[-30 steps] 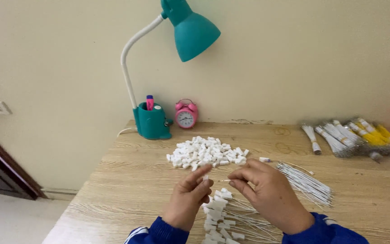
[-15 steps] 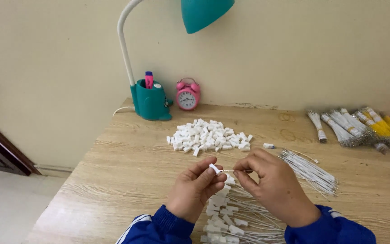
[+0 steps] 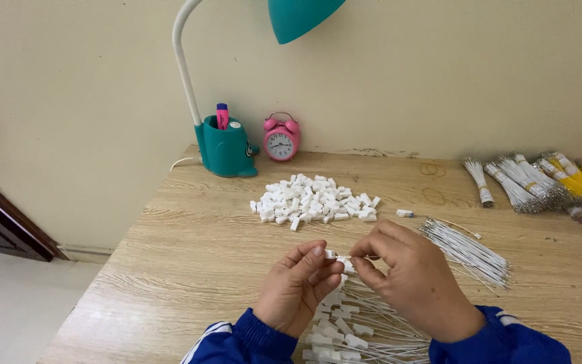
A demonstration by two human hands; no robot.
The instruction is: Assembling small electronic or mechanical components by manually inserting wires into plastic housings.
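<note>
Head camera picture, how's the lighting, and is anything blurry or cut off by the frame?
Head view: soft, even light, only faint shadows on the pale wooden table; sharp throughout, left hand and right hand crisp; the teal desk lamp has its shade cropped by the top edge, blue sleeves by the bottom.

The worktop (image 3: 190,249) is pale wood-look laminate with a matt, streaky grain. On it, beyond the hands, the heap of small connectors (image 3: 314,205) looks like white matt plastic. Behind that heap, the lamp base (image 3: 227,152) is smooth teal plastic with a slight sheen, and the pink alarm clock (image 3: 281,139) beside the base is glossy. Right of the heap, the thin white wires (image 3: 469,251) look plastic-sheathed.
</note>
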